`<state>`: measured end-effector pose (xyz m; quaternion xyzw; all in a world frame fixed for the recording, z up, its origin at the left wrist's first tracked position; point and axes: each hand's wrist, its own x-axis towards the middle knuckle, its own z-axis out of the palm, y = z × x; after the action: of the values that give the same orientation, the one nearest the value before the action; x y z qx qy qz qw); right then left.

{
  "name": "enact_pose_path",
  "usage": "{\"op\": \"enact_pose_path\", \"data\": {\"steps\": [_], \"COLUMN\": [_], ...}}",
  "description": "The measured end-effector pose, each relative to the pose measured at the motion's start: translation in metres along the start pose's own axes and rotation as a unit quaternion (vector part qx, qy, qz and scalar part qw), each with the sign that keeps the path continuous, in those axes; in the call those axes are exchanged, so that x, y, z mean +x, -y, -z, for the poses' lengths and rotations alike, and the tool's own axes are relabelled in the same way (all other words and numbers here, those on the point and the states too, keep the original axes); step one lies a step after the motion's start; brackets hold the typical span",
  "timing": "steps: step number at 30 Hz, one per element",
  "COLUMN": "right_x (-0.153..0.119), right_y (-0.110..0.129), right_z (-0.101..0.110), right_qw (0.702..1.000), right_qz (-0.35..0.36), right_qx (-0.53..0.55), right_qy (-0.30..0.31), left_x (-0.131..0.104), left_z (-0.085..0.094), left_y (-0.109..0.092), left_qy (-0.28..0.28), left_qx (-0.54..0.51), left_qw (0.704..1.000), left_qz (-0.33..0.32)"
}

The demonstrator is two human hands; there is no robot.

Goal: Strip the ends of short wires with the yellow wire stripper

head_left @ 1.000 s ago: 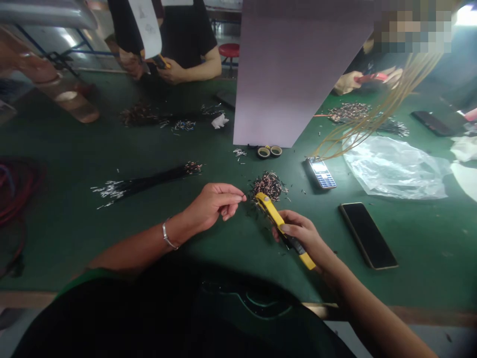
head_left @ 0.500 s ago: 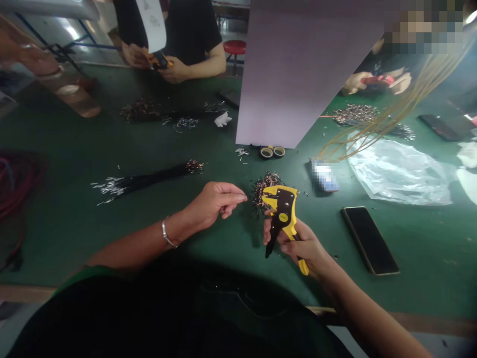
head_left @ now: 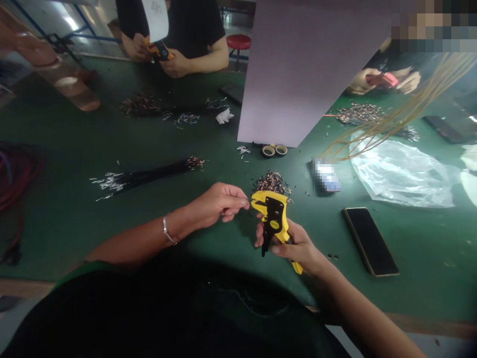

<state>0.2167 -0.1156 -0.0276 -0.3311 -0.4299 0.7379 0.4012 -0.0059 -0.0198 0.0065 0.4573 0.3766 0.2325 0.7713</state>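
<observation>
In my right hand (head_left: pixel 298 246) is a yellow and black wire stripper (head_left: pixel 275 219), its jaws pointing up and left. My left hand (head_left: pixel 225 203) is closed in a pinch right at the stripper's jaws. A short dark tip, seemingly a thin black wire (head_left: pixel 250 201), shows at those fingertips; most of it is hidden. Just behind the jaws lies a pile of small copper and black wire scraps (head_left: pixel 272 183). On the left, a bundle of black wires (head_left: pixel 149 175) lies on the green table, with silvery ends to the left and copper ends to the right.
A phone (head_left: pixel 370 241) lies to the right, near a clear plastic bag (head_left: pixel 402 171). Two tape rolls (head_left: pixel 275 150) sit beneath a pale upright panel (head_left: pixel 286 69). Across the table (head_left: pixel 74 144), two people hold hand tools. Red cables (head_left: pixel 17 179) lie far left.
My right hand has brought the wire stripper left and slightly down, so its jaws now meet my left fingertips. My left hand has shifted a little to the right.
</observation>
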Motion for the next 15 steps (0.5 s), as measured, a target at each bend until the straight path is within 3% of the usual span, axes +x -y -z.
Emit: {"op": "enact_pose_path", "data": {"steps": [15], "right_x": [-0.0016], "right_y": [-0.0017], "right_z": [-0.0041], "right_qw": [0.999], "right_qz": [0.006], "right_qx": [-0.030], "right_qy": [-0.009], "left_x": [-0.0002], "left_z": [-0.0019], "left_y": [-0.0008], "left_qy": [0.038], "left_qx": [-0.017], "left_qw": [0.998], "left_qz": [0.052]}}
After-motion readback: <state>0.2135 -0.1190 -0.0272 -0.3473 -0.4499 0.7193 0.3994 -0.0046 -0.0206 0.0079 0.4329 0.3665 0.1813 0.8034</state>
